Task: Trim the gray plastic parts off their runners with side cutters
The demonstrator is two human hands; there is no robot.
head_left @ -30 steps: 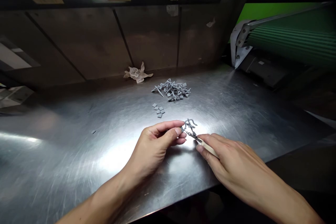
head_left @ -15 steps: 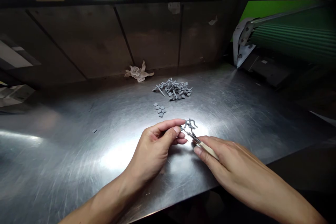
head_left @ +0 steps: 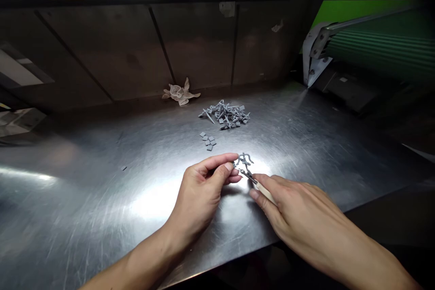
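My left hand [head_left: 204,186] pinches a small grey branched plastic part [head_left: 245,160] between thumb and index finger, above the metal table. My right hand [head_left: 292,208] is wrapped round a cutting tool with pale handles [head_left: 265,192]. The tool's metal tips touch or lie very close to the part, near my left fingertips; the exact contact is too small to tell. Beyond my hands several small grey square pieces [head_left: 208,141] lie on the table. Farther back is a heap of grey branched parts [head_left: 226,114].
The metal table [head_left: 88,199] has its front edge below my hands. A crumpled whitish glove or cloth [head_left: 181,94] lies by the back panel. One small grey piece [head_left: 124,168] sits at the left. A green ridged machine part [head_left: 377,50] stands at the right.
The tool and my right hand have shifted slightly left, and the grey part has moved a little left with my left fingertips. Both hands keep their hold.
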